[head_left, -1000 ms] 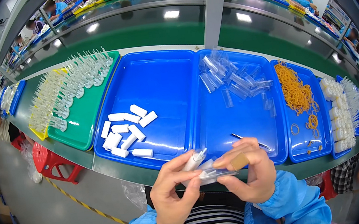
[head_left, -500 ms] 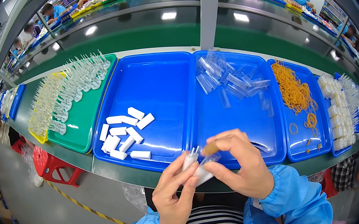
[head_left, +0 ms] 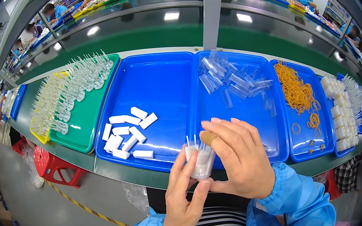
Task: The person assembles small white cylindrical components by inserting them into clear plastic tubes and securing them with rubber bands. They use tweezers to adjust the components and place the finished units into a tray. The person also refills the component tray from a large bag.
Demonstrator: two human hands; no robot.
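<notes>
Between my two hands, in front of the trays' near edge, is a cluster of white pieces with clear plastic around it (head_left: 202, 164). Thin pale stems stick up from its top, and its exact kind is hard to make out. My left hand (head_left: 184, 198) grips the cluster from the left with thumb and fingers. From the right, my right hand (head_left: 243, 157) closes on it, thumb low and fingers along its far side. A tan band wraps one right finger. White blocks (head_left: 137, 134) lie loose in the blue tray (head_left: 155, 89) beyond my left hand.
Clear plastic sleeves (head_left: 235, 79) lie in the middle blue tray (head_left: 238, 140); orange rubber bands (head_left: 295, 87) fill another tray. Stemmed clear parts (head_left: 70, 90) stand on the green tray (head_left: 83, 120) at left. A metal post (head_left: 211, 14) rises behind the trays. A red stool (head_left: 56, 166) stands below.
My right hand has turned, its fingers now straighter and reaching along the cluster. The cluster has come more upright between both hands, with the stems pointing up.
</notes>
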